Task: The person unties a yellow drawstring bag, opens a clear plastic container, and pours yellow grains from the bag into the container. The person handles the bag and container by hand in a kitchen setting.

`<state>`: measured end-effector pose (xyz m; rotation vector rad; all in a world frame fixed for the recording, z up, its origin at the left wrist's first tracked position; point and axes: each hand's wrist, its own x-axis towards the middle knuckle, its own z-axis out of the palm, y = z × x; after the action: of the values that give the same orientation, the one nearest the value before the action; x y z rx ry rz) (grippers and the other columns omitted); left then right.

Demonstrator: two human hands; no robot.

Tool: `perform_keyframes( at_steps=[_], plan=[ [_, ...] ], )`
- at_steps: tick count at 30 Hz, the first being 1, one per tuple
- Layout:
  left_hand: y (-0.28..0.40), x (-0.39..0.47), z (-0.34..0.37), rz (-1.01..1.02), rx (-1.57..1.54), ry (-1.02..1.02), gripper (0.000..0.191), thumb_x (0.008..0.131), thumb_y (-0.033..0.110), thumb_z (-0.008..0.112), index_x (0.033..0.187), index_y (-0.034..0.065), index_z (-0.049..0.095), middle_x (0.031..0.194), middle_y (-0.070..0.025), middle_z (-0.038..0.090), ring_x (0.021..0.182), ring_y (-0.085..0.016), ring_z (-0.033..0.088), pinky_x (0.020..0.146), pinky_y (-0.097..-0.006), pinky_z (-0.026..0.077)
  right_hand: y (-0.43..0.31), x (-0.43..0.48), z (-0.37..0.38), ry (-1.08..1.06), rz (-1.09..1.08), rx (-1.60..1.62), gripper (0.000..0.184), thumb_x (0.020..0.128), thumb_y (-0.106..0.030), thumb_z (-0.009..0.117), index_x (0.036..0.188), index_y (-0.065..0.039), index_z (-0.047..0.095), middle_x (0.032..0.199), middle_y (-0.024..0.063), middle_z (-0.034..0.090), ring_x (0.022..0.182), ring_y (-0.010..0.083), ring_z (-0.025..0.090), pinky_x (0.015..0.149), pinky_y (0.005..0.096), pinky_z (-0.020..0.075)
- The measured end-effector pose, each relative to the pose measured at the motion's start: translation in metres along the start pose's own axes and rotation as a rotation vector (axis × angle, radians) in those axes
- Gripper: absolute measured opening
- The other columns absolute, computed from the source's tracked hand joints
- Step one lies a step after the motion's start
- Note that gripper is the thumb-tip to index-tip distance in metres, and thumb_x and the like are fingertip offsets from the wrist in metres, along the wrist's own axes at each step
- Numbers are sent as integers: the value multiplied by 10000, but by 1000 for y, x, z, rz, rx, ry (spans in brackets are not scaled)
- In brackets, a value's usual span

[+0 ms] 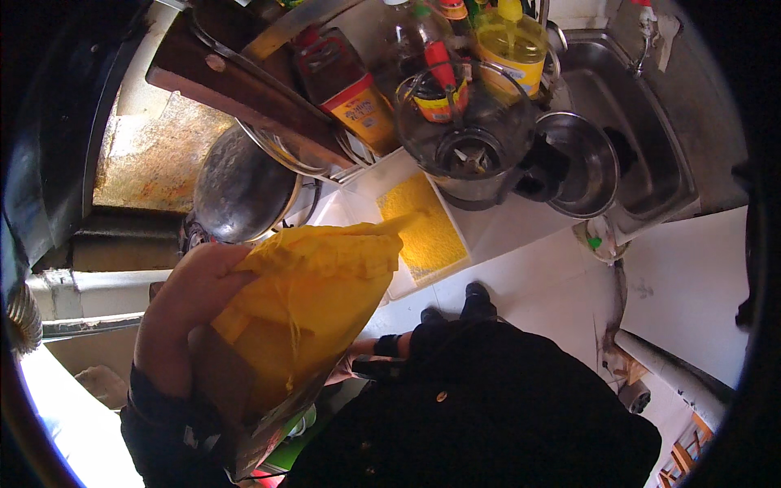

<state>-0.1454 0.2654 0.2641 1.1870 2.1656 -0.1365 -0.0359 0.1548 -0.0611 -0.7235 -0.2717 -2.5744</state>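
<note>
My left hand [210, 283] grips the upper left edge of a large yellow bag [311, 287], which is tilted with its mouth towards the right. A thin yellow stream [412, 221] runs from the mouth into a white rectangular container [460, 268]. Fine yellow granules [421, 229] lie inside it. Against the lower right side of the bag is my right hand [343, 368], partly hidden, with a dark band at its wrist. The lower part of the bag is in shadow near my left forearm.
Behind the container stand a clear blender jug [467, 140], a red-capped sauce jug [351, 91] and a yellow pump bottle [511, 52]. A steel bowl [583, 168] sits beside the sink [634, 116]. At the left is a dark wok [244, 183], below a wooden board [244, 100].
</note>
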Motion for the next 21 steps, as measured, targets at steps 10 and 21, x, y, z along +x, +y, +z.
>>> perform_keyframes(
  at_steps=[10, 21],
  plan=[
    [-1, 2, -3, 9, 54, -5, 199, 793, 96, 579, 953, -14, 624, 777, -84, 643, 743, -116, 609, 673, -280, 480, -15, -8, 39, 307, 31, -16, 419, 953, -161, 362, 1326, 23, 311, 1416, 154, 277, 1282, 270, 315, 1059, 446, 291],
    [3, 3, -3, 21, -61, -11, 205, 774, 154, 581, 933, 34, 628, 774, -167, 619, 741, -286, 620, 674, -351, 463, -13, 17, 30, 0, -64, -293, 286, 847, -7, 542, 1132, -11, 517, 1218, 143, 512, 1106, 245, 502, 963, 367, 418]
  ],
)
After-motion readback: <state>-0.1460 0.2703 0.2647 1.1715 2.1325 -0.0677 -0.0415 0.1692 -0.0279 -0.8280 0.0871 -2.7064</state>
